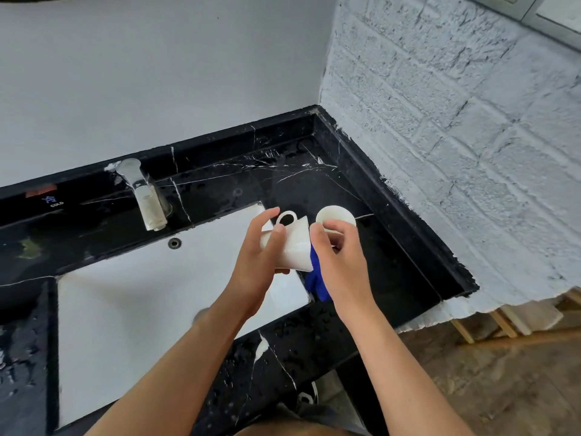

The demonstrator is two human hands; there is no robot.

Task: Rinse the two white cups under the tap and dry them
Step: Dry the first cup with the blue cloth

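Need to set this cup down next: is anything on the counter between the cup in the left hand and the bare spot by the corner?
Yes. The second white cup stands on the black counter right beside the held cup, with the right hand and blue cloth there too. Beyond them the corner looks bare.

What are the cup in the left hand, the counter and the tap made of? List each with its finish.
Cup in the left hand: probably glazed ceramic; opaque white, smooth, thick moulded handle. Plastic can't be ruled out.
Counter: looks like polished black marble or an imitation; thin white veins, wet sheen.
Tap: metal, apparently chrome or brushed steel; silvery with bright reflections, dulled by pale deposits near the spout.
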